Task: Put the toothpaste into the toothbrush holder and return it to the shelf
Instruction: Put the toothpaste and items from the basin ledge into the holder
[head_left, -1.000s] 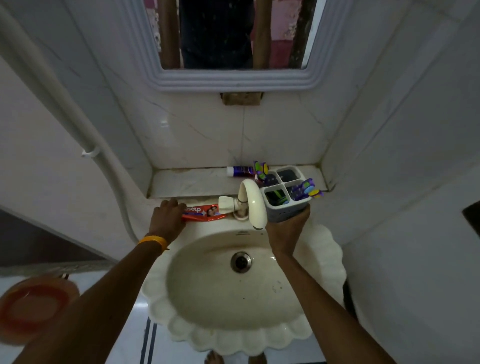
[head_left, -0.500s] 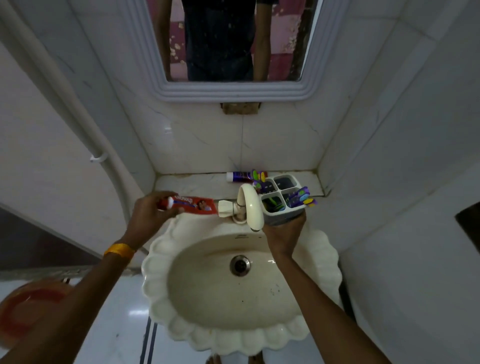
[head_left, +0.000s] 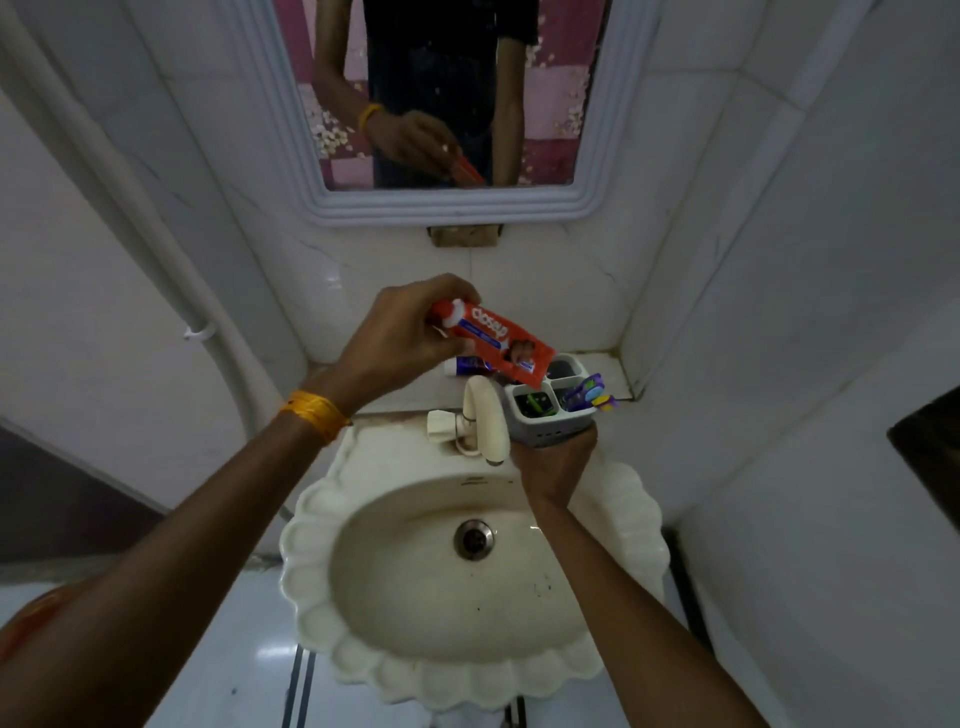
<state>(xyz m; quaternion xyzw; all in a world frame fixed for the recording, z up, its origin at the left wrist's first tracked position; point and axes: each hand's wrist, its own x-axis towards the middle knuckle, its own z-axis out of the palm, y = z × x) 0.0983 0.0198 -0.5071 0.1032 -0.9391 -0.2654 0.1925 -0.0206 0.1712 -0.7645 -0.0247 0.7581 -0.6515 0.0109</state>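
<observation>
Above the holder now, raised toothpaste.

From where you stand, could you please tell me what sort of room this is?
Most likely a small home bathroom: a cream scalloped ceramic washbasin with a cream tap, a white-framed wall mirror above, and a grey four-compartment toothbrush holder over the basin.
</observation>
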